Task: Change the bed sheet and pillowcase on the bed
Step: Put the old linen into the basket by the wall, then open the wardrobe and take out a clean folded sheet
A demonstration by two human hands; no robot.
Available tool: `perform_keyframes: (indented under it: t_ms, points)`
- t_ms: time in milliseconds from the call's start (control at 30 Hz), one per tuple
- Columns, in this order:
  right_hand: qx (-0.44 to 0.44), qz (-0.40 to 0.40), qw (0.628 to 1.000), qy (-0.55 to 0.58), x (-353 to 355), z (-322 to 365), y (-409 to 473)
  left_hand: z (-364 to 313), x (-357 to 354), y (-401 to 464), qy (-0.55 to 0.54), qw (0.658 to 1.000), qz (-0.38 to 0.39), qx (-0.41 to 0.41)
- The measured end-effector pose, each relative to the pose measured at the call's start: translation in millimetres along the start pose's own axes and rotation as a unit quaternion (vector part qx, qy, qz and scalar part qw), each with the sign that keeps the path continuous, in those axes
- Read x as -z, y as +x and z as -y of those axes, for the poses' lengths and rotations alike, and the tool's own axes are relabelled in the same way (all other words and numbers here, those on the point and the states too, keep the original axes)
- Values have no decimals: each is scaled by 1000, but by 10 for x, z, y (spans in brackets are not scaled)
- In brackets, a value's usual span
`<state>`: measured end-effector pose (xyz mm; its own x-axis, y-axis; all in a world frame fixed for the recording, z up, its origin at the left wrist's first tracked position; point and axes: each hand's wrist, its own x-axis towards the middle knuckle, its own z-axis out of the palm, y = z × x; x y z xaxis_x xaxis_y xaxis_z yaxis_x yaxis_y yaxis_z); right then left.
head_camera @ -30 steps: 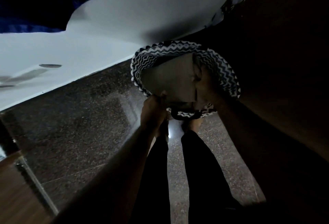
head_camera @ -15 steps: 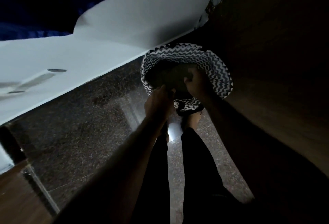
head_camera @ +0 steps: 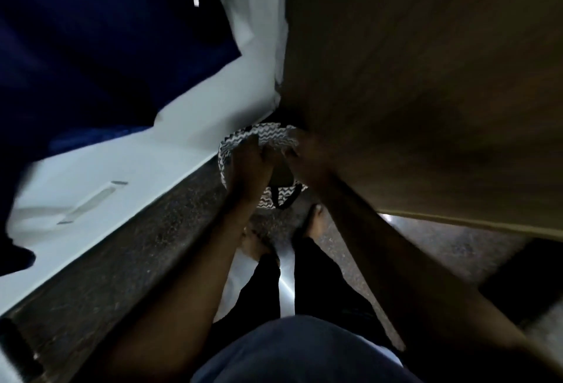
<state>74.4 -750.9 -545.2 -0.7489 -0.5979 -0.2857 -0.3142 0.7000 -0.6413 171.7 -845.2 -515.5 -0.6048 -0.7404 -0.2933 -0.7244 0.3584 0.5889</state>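
Note:
A round basket [head_camera: 271, 136] with a black-and-white zigzag pattern stands on the floor against a wooden panel, just ahead of my bare feet. A dull beige cloth [head_camera: 279, 174] lies bunched inside it, mostly hidden by my hands. My left hand [head_camera: 250, 166] reaches down into the basket on its left side, fingers curled on the cloth. My right hand [head_camera: 308, 153] is in the basket's right side, also closed on the cloth. The frame is dim and blurred.
A white cabinet front [head_camera: 146, 169] with a bar handle [head_camera: 94, 201] runs along the left. Dark blue fabric [head_camera: 106, 47] hangs above it. A tall wooden panel [head_camera: 426, 78] fills the right. Between them lies a narrow strip of dark speckled floor [head_camera: 146, 248].
The beige cloth has gone deeper into the basket and shows much less. Both hands have closed in over it. My view has swung, bringing the blue fabric and the wooden panel into sight.

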Motion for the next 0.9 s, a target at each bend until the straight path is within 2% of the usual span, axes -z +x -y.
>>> perform_keyframes:
  t_ms: [167, 267, 367, 633, 767, 900]
  points:
    - [37, -39, 998, 19, 827, 309, -686, -583, 449, -601, -12, 997, -4, -80]
    - [64, -68, 995, 41, 1221, 315, -1107, -937, 596, -940, -15, 984, -22, -178]
    - [91, -84, 991, 44, 1627, 159, -1575, -1205, 604, -1224, -2, 954, -62, -294]
    - [87, -171, 980, 46, 2605, -1105, -3014, -2090, -306, -2700, -13, 877, -174, -448]
    - [70, -220, 971, 65, 3196, -1750, -3622, -2690, -835, -3506, 12, 839, -178, -515]
    - [77, -250, 964, 53, 3774, -2154, -3881, -3158, -1172, -3891, 29, 828, -149, -540]
